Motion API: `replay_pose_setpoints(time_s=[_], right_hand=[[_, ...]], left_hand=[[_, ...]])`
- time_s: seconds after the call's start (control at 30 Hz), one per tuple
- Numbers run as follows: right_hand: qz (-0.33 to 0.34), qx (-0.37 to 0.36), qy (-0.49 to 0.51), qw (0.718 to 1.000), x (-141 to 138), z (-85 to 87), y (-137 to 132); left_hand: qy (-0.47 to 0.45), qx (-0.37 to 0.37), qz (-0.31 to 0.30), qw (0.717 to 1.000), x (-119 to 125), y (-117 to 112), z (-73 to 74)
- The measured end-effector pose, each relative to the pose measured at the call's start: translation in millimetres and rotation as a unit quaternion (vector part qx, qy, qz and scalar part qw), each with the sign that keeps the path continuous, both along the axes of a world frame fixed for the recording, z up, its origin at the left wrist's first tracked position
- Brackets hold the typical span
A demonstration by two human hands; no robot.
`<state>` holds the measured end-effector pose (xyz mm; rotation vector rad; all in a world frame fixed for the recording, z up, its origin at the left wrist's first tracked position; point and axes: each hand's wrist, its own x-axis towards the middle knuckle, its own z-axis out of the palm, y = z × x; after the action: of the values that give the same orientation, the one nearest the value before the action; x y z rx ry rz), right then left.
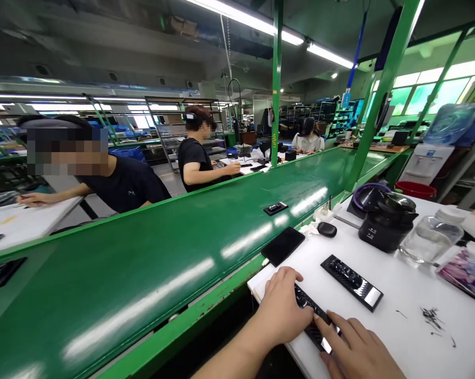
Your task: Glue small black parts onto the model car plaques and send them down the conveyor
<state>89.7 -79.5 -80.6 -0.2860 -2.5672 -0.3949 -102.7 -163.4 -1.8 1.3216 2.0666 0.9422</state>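
A long, glossy black panel (315, 329) with a patterned surface lies at the left edge of the white table, partly covered by my hands. My left hand (285, 304) curls around its far left side, thumb pressed onto the top. From the right, my right hand (353, 342) grips the panel's edge, its fingertips close to my left thumb. A similar black panel (352, 281), shiny and with a bright reflection at its near end, lies flat just to the right. Small black scraps (431, 317) lie on the table beyond my right hand.
A green conveyor belt (154, 263) runs along the left, carrying another black panel (275, 208). On the white table (398, 284) are a black phone (283, 246), a computer mouse (326, 229), a black device (389, 218) and a clear jar (430, 239). Several co-workers sit across the belt.
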Motion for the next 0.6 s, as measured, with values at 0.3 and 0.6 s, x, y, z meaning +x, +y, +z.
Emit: replay_pose_setpoints(time_s=[0.3,0.6], right_hand=[[-0.020,-0.076,0.043,0.996,-7,17.2,-17],[-0.063,-0.214,0.012,0.975,-6,37.4,-29]], left_hand=[[0.034,-0.007,-0.040,0.999,-3,-2,2.7],[0.075,-0.013,-0.016,0.997,0,5,2.2]])
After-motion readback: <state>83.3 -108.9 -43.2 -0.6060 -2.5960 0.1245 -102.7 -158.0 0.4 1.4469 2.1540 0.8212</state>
